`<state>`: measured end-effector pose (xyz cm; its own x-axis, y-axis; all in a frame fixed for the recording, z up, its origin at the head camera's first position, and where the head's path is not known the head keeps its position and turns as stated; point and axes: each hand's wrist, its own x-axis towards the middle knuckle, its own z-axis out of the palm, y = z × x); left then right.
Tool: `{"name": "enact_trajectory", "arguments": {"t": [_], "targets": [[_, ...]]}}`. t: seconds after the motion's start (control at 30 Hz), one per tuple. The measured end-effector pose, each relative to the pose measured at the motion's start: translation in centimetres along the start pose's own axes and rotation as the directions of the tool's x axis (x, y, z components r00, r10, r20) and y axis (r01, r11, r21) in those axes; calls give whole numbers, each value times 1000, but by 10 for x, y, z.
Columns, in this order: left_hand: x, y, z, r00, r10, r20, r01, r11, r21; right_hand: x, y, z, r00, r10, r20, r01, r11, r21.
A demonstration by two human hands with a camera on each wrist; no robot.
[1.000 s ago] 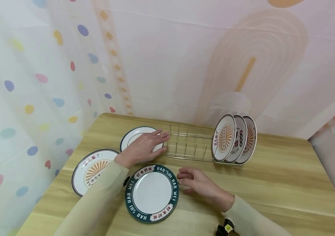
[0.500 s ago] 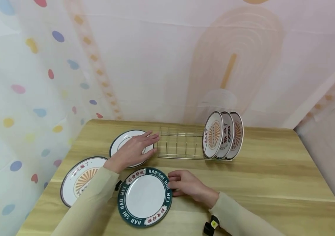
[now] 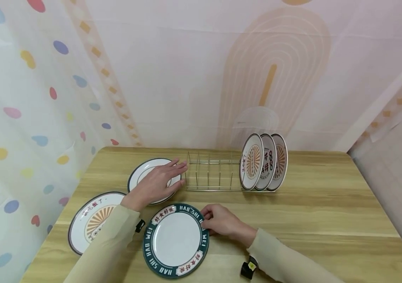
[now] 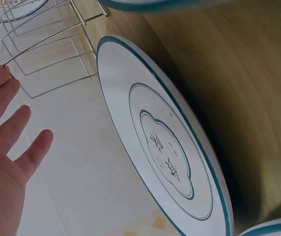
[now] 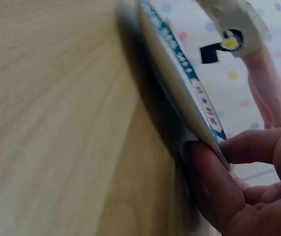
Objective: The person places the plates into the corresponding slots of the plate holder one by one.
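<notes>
My right hand (image 3: 223, 223) pinches the right edge of the green-rimmed plate (image 3: 177, 240), thumb on top and fingers beneath, as the right wrist view shows. That plate's edge stands a little above the wood there. My left hand (image 3: 155, 184) is spread over a white plate (image 3: 140, 173) with a thin blue-green rim, partly hiding it. Its fingertips are right at the left end of the wire plate rack (image 3: 215, 188); in the left wrist view the fingers (image 4: 13, 130) are straight and hold nothing.
Three patterned plates (image 3: 252, 162) stand upright at the rack's right end. A larger plate with an orange sunburst (image 3: 84, 224) lies at the left, partly under my left sleeve (image 3: 107, 239). A patterned curtain (image 3: 172, 78) hangs behind the table (image 3: 314, 220).
My right hand has moved left to the green-rimmed plate and now pinches its edge. The left hand stays by the rack's end. The head view has shifted slightly.
</notes>
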<state>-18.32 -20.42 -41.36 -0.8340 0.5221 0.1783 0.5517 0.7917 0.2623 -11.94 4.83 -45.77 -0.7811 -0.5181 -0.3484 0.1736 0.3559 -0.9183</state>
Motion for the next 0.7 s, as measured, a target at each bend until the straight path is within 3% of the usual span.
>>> {"name": "enact_trajectory", "arguments": {"t": [0.33,0.7], "targets": [[4,0,-1,1000,-5,6,5,1000,-6,-12,3,-22,986,-31,166,-14,965,261],[10,-1,3,1000,1,13,-1,1000,-21,-43,7,-44,984,-62,167,-4,929,370]]}}
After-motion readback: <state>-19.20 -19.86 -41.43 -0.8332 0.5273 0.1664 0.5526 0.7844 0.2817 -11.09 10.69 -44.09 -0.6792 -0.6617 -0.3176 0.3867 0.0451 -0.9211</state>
